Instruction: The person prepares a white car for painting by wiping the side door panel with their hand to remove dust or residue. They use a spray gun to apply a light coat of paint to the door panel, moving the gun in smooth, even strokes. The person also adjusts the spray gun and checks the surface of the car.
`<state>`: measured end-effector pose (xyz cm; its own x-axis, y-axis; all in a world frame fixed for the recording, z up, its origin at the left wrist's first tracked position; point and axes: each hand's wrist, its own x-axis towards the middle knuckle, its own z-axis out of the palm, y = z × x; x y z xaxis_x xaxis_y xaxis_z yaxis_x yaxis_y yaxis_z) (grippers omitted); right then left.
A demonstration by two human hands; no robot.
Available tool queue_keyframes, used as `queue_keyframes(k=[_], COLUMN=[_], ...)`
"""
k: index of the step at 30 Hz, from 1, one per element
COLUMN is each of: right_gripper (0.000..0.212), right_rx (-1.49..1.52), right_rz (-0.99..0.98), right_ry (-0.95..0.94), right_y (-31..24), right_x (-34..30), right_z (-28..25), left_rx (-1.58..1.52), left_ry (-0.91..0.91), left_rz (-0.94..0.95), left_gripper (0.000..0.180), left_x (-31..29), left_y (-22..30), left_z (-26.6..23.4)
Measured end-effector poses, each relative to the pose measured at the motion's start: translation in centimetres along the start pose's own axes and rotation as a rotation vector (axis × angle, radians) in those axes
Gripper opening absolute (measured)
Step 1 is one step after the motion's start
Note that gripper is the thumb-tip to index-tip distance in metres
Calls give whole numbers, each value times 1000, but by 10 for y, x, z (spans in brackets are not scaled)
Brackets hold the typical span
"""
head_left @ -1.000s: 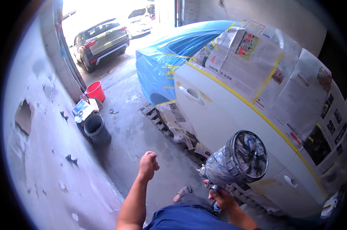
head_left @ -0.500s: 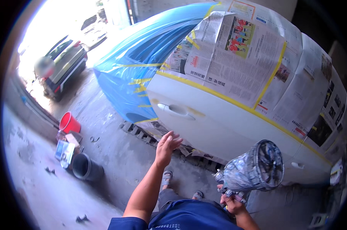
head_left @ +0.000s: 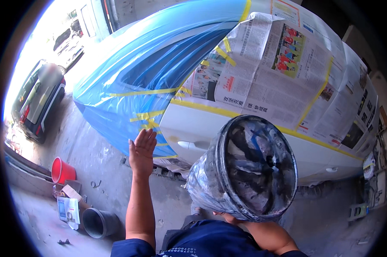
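Note:
My right hand [head_left: 227, 217] is mostly hidden beneath a paint-spattered cup [head_left: 257, 167] with a stained lid, which rises close to the camera. This cup tops the spray gun that the hand grips; the gun's body is hidden now. My left hand [head_left: 143, 147] is empty and raised, fingers stretched out, in front of the blue plastic film [head_left: 116, 111]. Beyond the cup stands a white car door [head_left: 305, 158] with a handle [head_left: 189, 145]. Newspaper sheets [head_left: 253, 85] cover the car above it, edged with yellow masking tape [head_left: 210, 108].
To the left on the concrete floor stand a red bucket [head_left: 63, 170] and a dark grey bucket [head_left: 100, 223]. Papers [head_left: 68, 210] and a box lie between them. Another car [head_left: 37, 103] is parked outside the opening. A small stool [head_left: 358, 212] stands at the right.
The spray gun and its cup have risen and come left, nearer the camera, covering part of the door. My left hand has moved left and up, and the view has shifted.

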<state>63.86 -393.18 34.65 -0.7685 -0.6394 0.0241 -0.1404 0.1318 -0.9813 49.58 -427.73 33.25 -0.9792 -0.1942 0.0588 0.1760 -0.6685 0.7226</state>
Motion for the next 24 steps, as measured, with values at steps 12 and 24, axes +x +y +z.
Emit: queue_keyframes(k=[12, 24], right_gripper=[26, 25], right_rx=[15, 21], right_rz=[155, 142], right_ry=[454, 554], right_y=[38, 43], right_x=[-53, -92], right_z=[-1, -10], left_rx=[1020, 1805], left_ry=[-356, 215], left_rz=[451, 656], left_gripper=[52, 85], left_x=[30, 104], left_y=[-93, -136], left_z=[30, 66])
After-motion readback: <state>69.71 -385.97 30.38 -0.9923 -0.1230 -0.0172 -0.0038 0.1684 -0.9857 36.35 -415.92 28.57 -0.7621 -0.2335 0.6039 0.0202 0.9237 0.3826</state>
